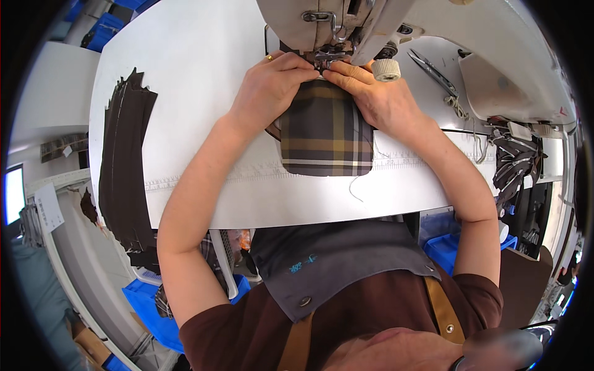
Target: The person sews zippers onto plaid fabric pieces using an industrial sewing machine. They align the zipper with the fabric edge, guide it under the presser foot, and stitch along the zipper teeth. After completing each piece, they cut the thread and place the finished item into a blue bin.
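A plaid fabric piece (328, 133) in dark grey, tan and white, with rounded lower corners, lies flat on the white sewing table. Its far edge runs up to the presser foot (333, 57) of a sewing machine (396, 25). My left hand (269, 89) pinches that edge at the left of the foot, thumb and fingertips together. On the other side, my right hand (380, 96) holds the same edge, its fingertips close beside the foot. The needle point and the fabric beneath the fingertips are hidden. A loose thread (354, 188) trails from the fabric.
A stack of dark brown fabric strips (124, 161) lies on the table's left. Thread snips (433, 71) with a cord rest at the right, beneath the machine arm. A printed ruler scale (213, 177) crosses the table's near part. Blue bins (151, 312) stand below the table edge.
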A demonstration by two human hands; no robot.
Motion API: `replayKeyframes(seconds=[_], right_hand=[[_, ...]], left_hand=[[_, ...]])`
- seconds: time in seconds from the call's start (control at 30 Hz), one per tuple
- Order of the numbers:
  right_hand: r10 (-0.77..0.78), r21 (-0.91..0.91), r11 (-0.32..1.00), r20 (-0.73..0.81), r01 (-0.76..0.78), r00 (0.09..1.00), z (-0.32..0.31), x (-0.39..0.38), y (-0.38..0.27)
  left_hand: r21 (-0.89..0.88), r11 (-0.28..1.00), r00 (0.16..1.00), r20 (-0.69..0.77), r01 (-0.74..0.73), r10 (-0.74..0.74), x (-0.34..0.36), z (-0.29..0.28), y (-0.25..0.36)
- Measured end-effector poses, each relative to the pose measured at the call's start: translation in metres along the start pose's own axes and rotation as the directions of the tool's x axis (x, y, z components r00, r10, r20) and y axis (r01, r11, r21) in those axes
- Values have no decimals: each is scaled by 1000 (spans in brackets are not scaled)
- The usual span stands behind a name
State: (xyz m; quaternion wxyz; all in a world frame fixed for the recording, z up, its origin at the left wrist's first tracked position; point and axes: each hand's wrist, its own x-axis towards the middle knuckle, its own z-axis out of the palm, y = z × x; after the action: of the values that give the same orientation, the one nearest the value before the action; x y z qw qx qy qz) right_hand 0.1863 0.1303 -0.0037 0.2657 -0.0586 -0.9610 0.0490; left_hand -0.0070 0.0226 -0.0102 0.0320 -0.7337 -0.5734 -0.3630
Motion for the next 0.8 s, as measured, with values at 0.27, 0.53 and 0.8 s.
replayKeyframes(seconds=[0.27,0.53,0.8], right_hand=[[12,38,999,8,-13,1000,-5,-1,2],[-63,69,995,-120,71,991,14,-2,12],[-65,92,993,-80,72,995,9,-3,9]], left_hand=[[9,997,997,11,-73,73,10,3,-4],[62,994,979,178,93,-103,2,-3,0],[-41,999,992,123,18,-13,1,-10,1]])
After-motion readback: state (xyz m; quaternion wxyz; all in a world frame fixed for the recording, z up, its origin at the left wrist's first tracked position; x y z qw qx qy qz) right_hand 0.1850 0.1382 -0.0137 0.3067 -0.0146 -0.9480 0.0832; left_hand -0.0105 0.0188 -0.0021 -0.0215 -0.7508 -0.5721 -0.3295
